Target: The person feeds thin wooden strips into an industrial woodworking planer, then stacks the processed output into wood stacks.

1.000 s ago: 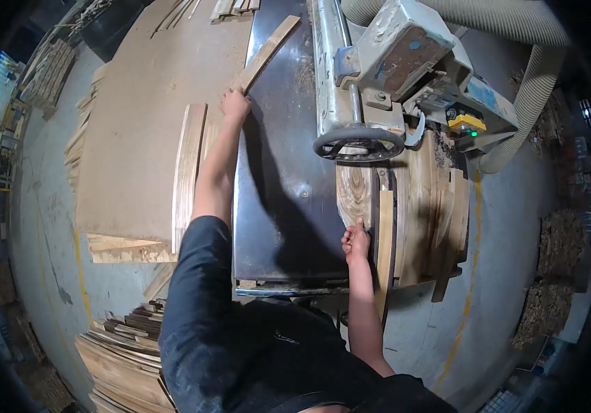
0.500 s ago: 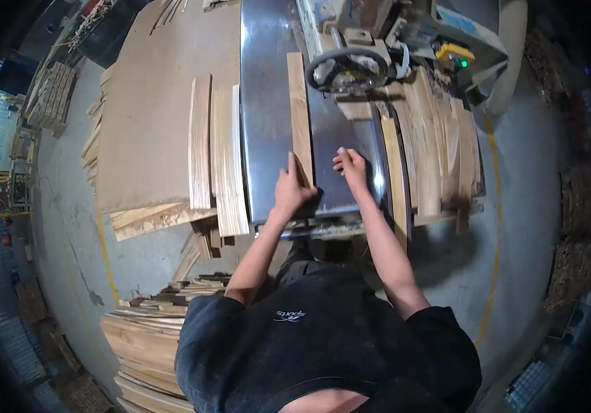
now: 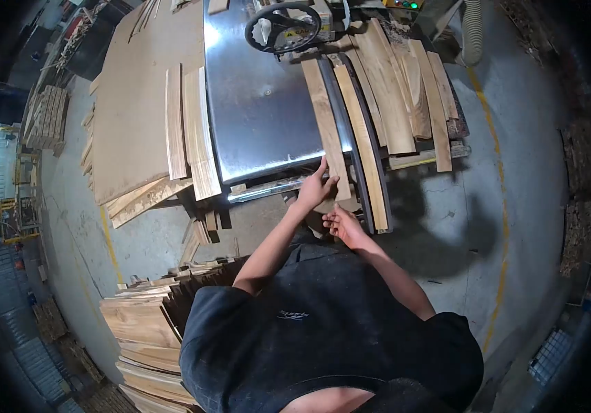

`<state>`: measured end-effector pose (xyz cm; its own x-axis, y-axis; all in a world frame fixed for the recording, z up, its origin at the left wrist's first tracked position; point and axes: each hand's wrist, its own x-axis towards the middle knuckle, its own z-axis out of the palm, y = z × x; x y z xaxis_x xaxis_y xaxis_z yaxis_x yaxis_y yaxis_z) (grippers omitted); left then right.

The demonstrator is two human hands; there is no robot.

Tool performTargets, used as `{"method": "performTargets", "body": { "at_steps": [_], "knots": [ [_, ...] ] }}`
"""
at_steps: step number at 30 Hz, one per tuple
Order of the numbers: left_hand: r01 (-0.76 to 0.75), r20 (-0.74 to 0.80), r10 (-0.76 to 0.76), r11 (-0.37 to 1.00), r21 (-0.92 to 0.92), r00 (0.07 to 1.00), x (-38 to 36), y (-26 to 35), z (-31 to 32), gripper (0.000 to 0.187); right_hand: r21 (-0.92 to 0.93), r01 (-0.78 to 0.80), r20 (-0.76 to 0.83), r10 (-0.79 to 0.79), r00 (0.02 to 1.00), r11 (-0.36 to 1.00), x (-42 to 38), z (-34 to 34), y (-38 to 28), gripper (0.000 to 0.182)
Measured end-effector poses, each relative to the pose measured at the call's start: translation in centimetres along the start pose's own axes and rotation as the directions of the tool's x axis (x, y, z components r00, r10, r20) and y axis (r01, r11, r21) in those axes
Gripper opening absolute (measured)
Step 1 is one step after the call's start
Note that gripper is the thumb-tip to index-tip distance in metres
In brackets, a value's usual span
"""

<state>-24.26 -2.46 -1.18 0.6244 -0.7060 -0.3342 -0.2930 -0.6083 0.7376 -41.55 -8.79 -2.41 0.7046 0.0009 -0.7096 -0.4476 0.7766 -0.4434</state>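
Observation:
A narrow wooden board (image 3: 328, 117) lies lengthwise along the right side of the shiny metal machine table (image 3: 261, 117), its near end sticking out past the table's front edge. Near that end, my left hand (image 3: 314, 191) grips the board's left edge, thumb pointing forward and fingers bent against the wood. Just below the board's end is my right hand (image 3: 343, 226), palm turned inward, its fingers loosely curled and apart with nothing visible in them. Right of the board runs a dark rail with a yellowish wooden strip (image 3: 361, 138) along it.
A black handwheel (image 3: 283, 27) stands at the table's far end. Several boards (image 3: 385, 89) lie to the right, and two strips (image 3: 199, 138) rest on the brown sheet (image 3: 130, 117) at left. Stacked planks (image 3: 144, 323) stand at my lower left. A hose (image 3: 472, 31) hangs at upper right.
The board has moved from mid-table to the right side and toward me, with my left hand on it. My right hand has come down nearer my body. The view has shifted right.

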Motion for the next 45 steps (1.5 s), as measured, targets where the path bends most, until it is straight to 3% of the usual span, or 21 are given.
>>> {"method": "performTargets", "body": {
  "at_steps": [2,7,13,15,17,18,20,21,22,24,26,28,30,32,33,34,37,40,43,44,45],
  "knots": [
    [-0.132,-0.098,0.123,0.987,-0.092,0.987,1.8,1.1,1.4,0.081,0.102,0.053,-0.112,-0.041,0.993,0.993,1.0,-0.4,-0.8,0.034],
    [0.092,-0.117,-0.094,0.996,-0.016,0.989,5.8,3.0,0.6,0.079,0.113,0.163,-0.225,-0.134,0.965,0.980,4.4,0.1,-4.6,0.036],
    [0.095,-0.150,-0.100,0.995,-0.041,0.984,11.6,3.0,-2.7,0.078,-0.210,0.153,-0.403,-0.228,0.886,0.966,10.9,2.4,-9.0,0.029],
    [0.140,-0.143,-0.147,0.988,-0.059,0.979,13.5,2.9,-4.1,0.077,-0.143,0.225,-0.408,-0.265,0.874,0.964,12.8,3.3,-10.9,0.030],
    [0.018,-0.257,-0.020,1.000,-0.009,0.966,15.6,2.1,-4.9,0.075,-0.109,0.249,-0.491,-0.270,0.828,0.962,14.2,5.2,-13.3,0.033],
    [0.058,-0.243,-0.057,0.998,-0.001,0.968,16.7,1.7,-5.0,0.070,-0.182,0.194,-0.568,-0.264,0.780,0.964,14.8,6.0,-14.2,0.033],
    [-0.077,-0.210,0.065,0.996,-0.052,0.976,18.4,0.2,-6.2,0.064,-0.108,0.246,-0.548,-0.264,0.793,0.963,13.4,8.9,-16.4,0.036],
    [-0.006,-0.171,-0.004,0.998,-0.059,0.985,18.3,1.3,-8.5,0.049,-0.057,0.269,-0.534,-0.257,0.806,0.962,15.7,7.0,-15.6,0.042],
    [-0.084,-0.204,0.029,0.960,-0.266,0.979,19.4,0.1,-9.6,0.033,-0.078,0.258,-0.470,-0.263,0.843,0.963,16.3,6.7,-16.0,0.047],
    [-0.075,-0.350,0.009,0.981,-0.177,0.937,21.9,-1.3,-14.0,0.029,-0.097,0.206,-0.496,-0.227,0.838,0.974,16.8,7.1,-17.6,0.050],
    [-0.032,-0.468,-0.072,0.977,-0.210,0.881,25.0,-2.9,-20.2,0.041,-0.063,0.129,-0.531,-0.143,0.835,0.990,17.1,8.1,-19.7,0.053],
    [-0.047,-0.814,0.150,0.988,0.150,0.561,29.2,-5.6,-26.0,0.064,-0.089,0.114,-0.555,-0.145,0.819,0.989,17.9,8.9,-21.0,0.054],
    [0.249,-0.863,0.019,0.954,0.168,0.506,32.7,-6.2,-31.7,0.077,-0.087,0.126,-0.575,-0.153,0.804,0.988,18.9,9.5,-21.9,0.055],
    [0.309,-0.861,0.034,0.926,0.218,0.507,36.8,-9.5,-35.4,0.068,-0.092,0.148,-0.597,-0.174,0.783,0.985,20.0,10.0,-23.4,0.055],
    [0.330,-0.796,0.033,0.899,0.288,0.605,38.4,-11.5,-36.7,0.062,-0.092,0.147,-0.603,-0.173,0.779,0.985,20.5,10.3,-23.9,0.056],
    [0.318,-0.798,0.035,0.906,0.280,0.602,38.9,-11.5,-36.7,0.062,-0.093,0.144,-0.608,-0.170,0.776,0.985,21.0,10.4,-24.3,0.056],
    [0.331,-0.814,0.113,0.875,0.353,0.570,37.1,-11.0,-35.8,0.044,-0.111,0.130,-0.611,-0.171,0.773,0.985,22.7,10.7,-26.2,0.055],
    [0.283,-0.837,0.163,0.893,0.351,0.522,31.6,-10.1,-31.4,0.049,-0.159,0.149,-0.579,-0.215,0.787,0.976,24.5,10.0,-27.1,0.057],
    [0.222,-0.837,0.196,0.911,0.349,0.512,21.7,-8.6,-24.7,0.053,0.029,0.342,-0.223,-0.328,0.918,0.939,23.7,10.8,-27.9,0.062],
    [0.214,-0.799,0.125,0.929,0.303,0.588,18.0,-8.5,-21.8,0.059,0.024,0.344,-0.211,-0.332,0.919,0.938,23.5,11.2,-27.3,0.062],
    [0.148,-0.770,0.138,0.946,0.289,0.623,13.9,-7.8,-19.5,0.067,-0.003,0.480,-0.192,-0.472,0.861,0.877,23.5,12.1,-26.1,0.062]
  ]
}}
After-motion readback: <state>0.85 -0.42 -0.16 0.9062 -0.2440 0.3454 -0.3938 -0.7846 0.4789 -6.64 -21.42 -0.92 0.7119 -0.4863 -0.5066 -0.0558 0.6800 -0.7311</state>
